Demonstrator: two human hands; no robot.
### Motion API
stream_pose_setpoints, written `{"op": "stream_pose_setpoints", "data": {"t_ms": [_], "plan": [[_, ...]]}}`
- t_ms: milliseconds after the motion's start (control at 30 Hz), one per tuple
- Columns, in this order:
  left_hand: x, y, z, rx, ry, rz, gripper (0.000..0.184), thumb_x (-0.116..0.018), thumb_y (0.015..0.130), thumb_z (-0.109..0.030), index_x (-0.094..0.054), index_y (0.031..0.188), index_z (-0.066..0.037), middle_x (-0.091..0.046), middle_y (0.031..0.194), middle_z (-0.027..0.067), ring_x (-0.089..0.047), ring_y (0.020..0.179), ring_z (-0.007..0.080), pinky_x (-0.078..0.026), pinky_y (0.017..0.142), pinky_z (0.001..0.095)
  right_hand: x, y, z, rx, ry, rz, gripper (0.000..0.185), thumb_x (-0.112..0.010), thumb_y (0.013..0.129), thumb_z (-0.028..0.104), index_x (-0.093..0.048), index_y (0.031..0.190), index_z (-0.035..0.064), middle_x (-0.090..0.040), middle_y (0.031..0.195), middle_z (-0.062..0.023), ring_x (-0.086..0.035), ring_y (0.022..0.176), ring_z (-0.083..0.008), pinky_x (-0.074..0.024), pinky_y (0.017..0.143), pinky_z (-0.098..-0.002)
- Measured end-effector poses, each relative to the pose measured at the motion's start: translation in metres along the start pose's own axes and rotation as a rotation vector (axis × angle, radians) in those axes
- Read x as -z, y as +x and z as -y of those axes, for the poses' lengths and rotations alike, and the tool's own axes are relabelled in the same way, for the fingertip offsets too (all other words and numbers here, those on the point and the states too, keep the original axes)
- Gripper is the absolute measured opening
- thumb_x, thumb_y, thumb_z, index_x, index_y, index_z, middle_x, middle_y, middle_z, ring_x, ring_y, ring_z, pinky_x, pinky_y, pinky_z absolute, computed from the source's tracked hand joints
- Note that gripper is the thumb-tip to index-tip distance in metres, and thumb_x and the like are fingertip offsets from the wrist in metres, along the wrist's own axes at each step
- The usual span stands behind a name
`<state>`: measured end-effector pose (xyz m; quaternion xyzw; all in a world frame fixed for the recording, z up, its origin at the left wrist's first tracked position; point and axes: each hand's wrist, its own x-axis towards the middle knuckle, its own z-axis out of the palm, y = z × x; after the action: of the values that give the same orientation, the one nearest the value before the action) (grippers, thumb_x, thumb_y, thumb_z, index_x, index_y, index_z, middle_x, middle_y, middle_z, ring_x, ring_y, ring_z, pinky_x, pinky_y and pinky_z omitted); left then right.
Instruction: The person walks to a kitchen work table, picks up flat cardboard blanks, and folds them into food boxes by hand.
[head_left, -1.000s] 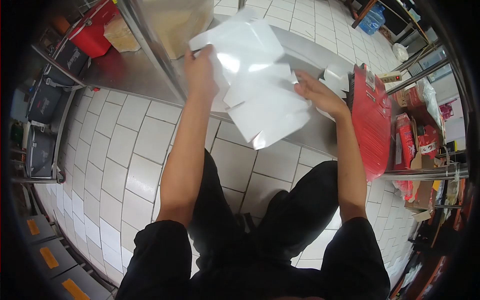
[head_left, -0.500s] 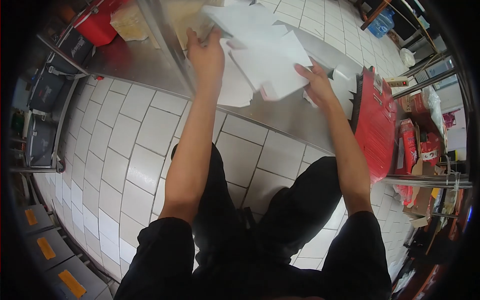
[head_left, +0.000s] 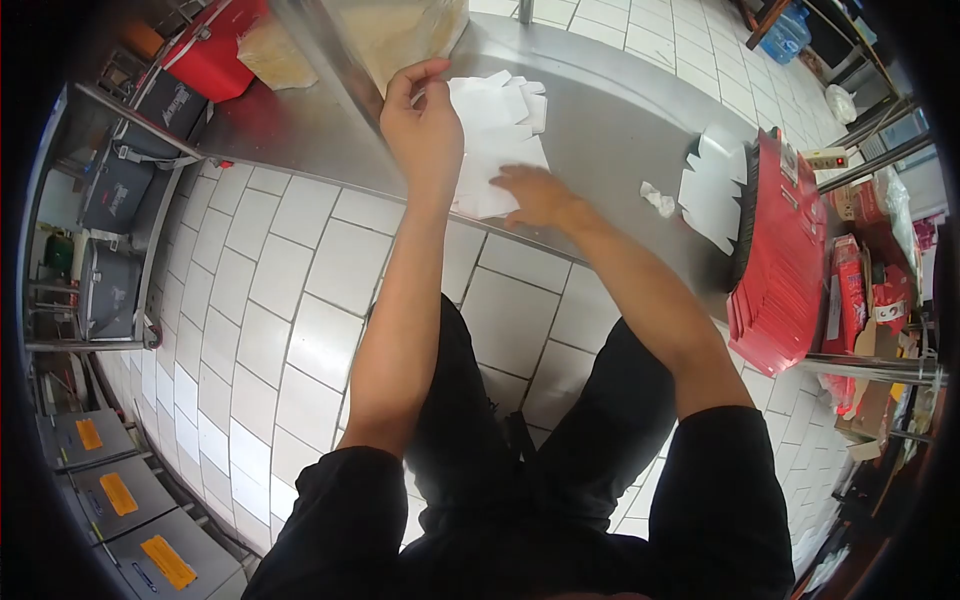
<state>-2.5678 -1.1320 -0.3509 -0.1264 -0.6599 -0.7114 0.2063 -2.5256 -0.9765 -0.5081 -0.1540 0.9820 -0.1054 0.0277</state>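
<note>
- I see a clear plastic bag wrapping something yellowish on the steel tabletop; the frame cuts off its top.
- I can't see into the red cooler near the left end.
- White card blanks, flat and notched, lie stacked at the near edge, partly hidden.
- My left hand curls at their left side; whether it pinches any, I can't tell.
- My right hand, blurred, spreads loosely over them, contact unclear.
- Layered red card sheets fill the right end.
</note>
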Motion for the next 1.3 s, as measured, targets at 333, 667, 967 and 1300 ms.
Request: {"op": "stream_pose_setpoints", "data": {"t_ms": [333,667,967,1300], "plan": [[0.007,0.003,0.004,0.064,-0.113,0.129,0.014,-0.056,0.092,-0.004,-0.066,0.1,-0.001,-0.067,0.102,0.0065,-0.059,0.098,0.0137,-0.042,0.09,0.0264,0.028,0.03,0.003,-0.352,0.383,0.024,0.029,-0.052,0.089,0.01,-0.062,0.116,0.004,-0.069,0.101,-0.0164,-0.065,0.092,-0.0347,-0.0519,0.082,-0.0402],[-0.009,-0.005,0.027,0.264,0.137,0.355,0.052,-0.063,0.09,-0.028,-0.048,0.133,-0.002,-0.055,0.127,0.017,-0.057,0.113,0.0257,-0.047,0.091,0.0333,0.094,0.019,0.017,-0.429,0.941,-0.94,0.025,-0.057,0.088,0.015,-0.061,0.109,0.001,-0.068,0.098,-0.0178,-0.066,0.086,-0.0346,-0.0526,0.078,-0.0403],[-0.019,-0.014,0.015,0.122,0.034,0.713,0.041,-0.051,0.097,-0.02,-0.049,0.132,0.001,-0.065,0.11,0.02,-0.06,0.106,0.028,-0.044,0.093,0.0375,0.165,-0.061,0.023,0.042,0.08,-0.972,0.031,-0.061,0.09,0.017,-0.061,0.118,0.003,-0.06,0.124,-0.0135,-0.053,0.114,-0.0325,-0.0413,0.097,-0.04],[-0.044,-0.029,-0.013,-0.597,0.302,0.239,0.031,-0.067,0.086,-0.013,-0.06,0.115,-0.009,-0.06,0.096,0.0127,-0.056,0.092,0.0288,-0.043,0.088,0.0366,0.175,-0.111,0.001,-0.232,0.995,-0.719,0.017,-0.06,0.095,0.017,-0.061,0.1,0.0013,-0.065,0.087,-0.0036,-0.058,0.077,-0.0086,-0.0452,0.066,-0.0243]]}}
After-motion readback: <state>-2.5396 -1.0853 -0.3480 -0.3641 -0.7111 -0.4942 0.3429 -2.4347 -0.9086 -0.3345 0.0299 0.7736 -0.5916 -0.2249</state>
